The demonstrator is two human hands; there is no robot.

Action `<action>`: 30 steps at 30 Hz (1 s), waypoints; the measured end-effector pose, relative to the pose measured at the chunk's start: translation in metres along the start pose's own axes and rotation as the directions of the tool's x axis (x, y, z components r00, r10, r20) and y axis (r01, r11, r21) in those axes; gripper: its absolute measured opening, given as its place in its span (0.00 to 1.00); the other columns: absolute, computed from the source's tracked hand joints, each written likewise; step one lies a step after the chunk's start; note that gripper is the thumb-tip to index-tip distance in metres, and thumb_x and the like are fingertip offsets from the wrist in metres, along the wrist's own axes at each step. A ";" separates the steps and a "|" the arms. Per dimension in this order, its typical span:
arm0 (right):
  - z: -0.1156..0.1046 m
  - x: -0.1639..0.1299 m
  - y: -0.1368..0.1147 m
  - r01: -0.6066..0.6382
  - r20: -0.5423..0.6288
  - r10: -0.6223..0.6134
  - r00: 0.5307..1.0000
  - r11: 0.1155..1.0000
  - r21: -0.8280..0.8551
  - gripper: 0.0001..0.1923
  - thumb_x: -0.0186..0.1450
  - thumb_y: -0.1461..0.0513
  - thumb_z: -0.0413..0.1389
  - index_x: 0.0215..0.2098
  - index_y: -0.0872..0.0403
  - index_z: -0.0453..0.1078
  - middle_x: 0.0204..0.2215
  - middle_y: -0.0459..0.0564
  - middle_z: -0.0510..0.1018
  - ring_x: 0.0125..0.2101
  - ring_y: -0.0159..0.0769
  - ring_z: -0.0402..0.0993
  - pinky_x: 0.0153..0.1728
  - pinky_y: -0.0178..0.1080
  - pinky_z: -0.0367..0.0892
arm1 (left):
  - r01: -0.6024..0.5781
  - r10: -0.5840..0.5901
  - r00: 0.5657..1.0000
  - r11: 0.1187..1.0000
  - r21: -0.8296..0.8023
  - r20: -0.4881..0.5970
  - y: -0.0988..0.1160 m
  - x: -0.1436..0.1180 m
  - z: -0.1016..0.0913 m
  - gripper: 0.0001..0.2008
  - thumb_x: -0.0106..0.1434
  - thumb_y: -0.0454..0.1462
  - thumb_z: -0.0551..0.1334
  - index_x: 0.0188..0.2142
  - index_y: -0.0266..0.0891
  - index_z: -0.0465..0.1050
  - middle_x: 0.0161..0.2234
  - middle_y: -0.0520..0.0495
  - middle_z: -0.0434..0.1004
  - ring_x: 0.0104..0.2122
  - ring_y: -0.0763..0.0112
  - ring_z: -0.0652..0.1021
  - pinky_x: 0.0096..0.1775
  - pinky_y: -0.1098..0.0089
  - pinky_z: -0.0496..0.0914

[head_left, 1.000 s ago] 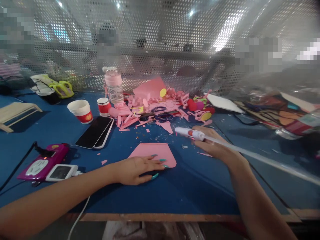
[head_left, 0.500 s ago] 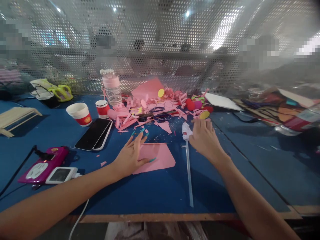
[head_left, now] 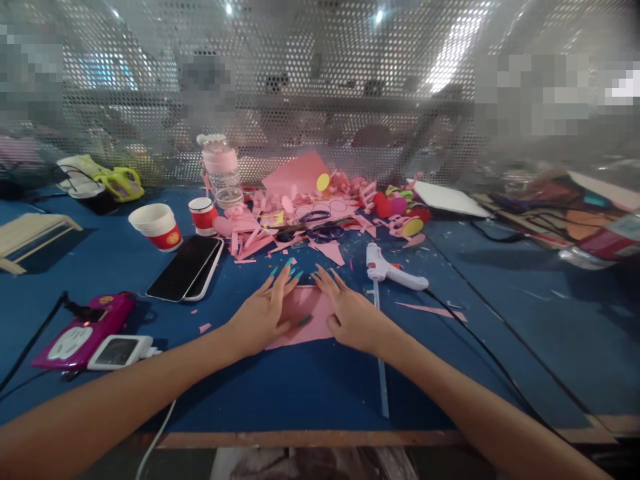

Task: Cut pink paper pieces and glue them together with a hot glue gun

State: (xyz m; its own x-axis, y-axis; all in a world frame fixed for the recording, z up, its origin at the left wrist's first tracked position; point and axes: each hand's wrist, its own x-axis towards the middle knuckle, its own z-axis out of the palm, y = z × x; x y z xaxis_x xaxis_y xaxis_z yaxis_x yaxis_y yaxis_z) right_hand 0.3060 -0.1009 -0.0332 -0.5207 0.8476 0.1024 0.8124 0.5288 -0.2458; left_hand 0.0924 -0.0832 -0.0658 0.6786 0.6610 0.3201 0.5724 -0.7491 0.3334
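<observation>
A pink paper piece (head_left: pixel 305 307) lies flat on the blue table (head_left: pixel 310 387). My left hand (head_left: pixel 263 312) rests on its left side, fingers spread and pointing away from me. My right hand (head_left: pixel 350 313) lies flat on its right side, fingers also spread. Both palms press down on the paper and hide much of it. A white glue gun (head_left: pixel 393 270) lies on the table just right of my right hand, its black cord (head_left: pixel 480 347) trailing to the right. A clear glue stick (head_left: pixel 381 360) lies lengthwise beside my right wrist.
Pink paper scraps and scissors (head_left: pixel 315 233) are heaped behind the paper. Two stacked phones (head_left: pixel 187 269), two paper cups (head_left: pixel 155 225), a pink bottle (head_left: pixel 220 167) and a purple power strip (head_left: pixel 80 330) sit to the left. A perforated metal screen (head_left: pixel 320 87) closes the back.
My right hand set the glue gun and glue stick down on the table, then moved left onto the pink paper. My left hand slid forward over the paper.
</observation>
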 end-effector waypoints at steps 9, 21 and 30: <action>0.000 0.000 -0.002 0.019 -0.008 -0.019 1.000 1.000 -0.018 0.45 0.48 0.69 0.46 0.64 0.72 0.39 0.52 0.67 0.70 0.56 0.48 0.63 0.58 0.52 0.56 | -0.036 0.035 0.999 0.998 0.045 0.006 0.003 0.001 -0.005 0.44 0.64 0.39 0.55 0.63 0.34 0.18 0.57 0.32 0.64 0.59 0.56 0.63 0.54 0.55 0.66; -0.002 -0.001 -0.004 0.030 -0.003 -0.030 1.000 0.997 -0.070 0.42 0.48 0.68 0.47 0.61 0.74 0.45 0.50 0.70 0.71 0.54 0.49 0.65 0.57 0.50 0.59 | -0.056 0.051 0.998 0.989 0.139 0.039 0.008 0.003 -0.009 0.44 0.65 0.39 0.54 0.63 0.30 0.17 0.54 0.34 0.69 0.57 0.59 0.66 0.55 0.57 0.64; -0.005 -0.002 -0.008 0.047 -0.002 -0.048 0.999 0.997 -0.063 0.42 0.48 0.69 0.47 0.60 0.75 0.46 0.50 0.71 0.70 0.55 0.50 0.64 0.58 0.53 0.56 | -0.104 0.091 0.994 0.967 0.233 0.064 0.009 0.003 -0.009 0.41 0.66 0.38 0.49 0.62 0.26 0.14 0.54 0.30 0.68 0.54 0.60 0.70 0.55 0.58 0.64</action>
State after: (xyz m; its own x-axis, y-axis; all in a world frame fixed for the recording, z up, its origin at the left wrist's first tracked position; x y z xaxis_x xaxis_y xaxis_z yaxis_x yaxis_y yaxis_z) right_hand 0.3018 -0.1061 -0.0271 -0.5581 0.8216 0.1163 0.8017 0.5700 -0.1799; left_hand 0.0959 -0.0875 -0.0535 0.7560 0.5859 0.2918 0.5903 -0.8029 0.0828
